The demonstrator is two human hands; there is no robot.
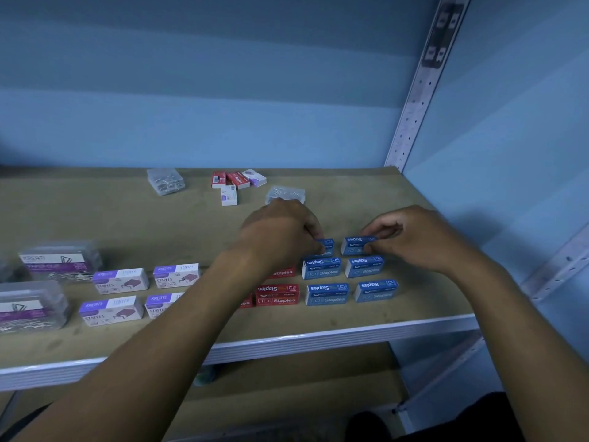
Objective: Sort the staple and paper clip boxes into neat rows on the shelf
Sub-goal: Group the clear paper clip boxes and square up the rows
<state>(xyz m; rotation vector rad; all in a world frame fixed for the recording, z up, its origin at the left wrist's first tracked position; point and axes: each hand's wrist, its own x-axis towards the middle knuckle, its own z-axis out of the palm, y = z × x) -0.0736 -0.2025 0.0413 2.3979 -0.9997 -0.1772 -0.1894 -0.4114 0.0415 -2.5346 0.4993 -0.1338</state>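
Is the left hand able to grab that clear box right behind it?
Probably yes. The clear box sits just behind the left hand with nothing between them, but that hand grips a blue staples box now.

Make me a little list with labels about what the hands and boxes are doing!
left hand: left hand grips a blue cardboard staple box
right hand: right hand pinches another blue staple box
sorted blue boxes: four, in two rows
red staple boxes: beside the blue ones
unsorted: small red and white boxes at the back of the wooden shelf
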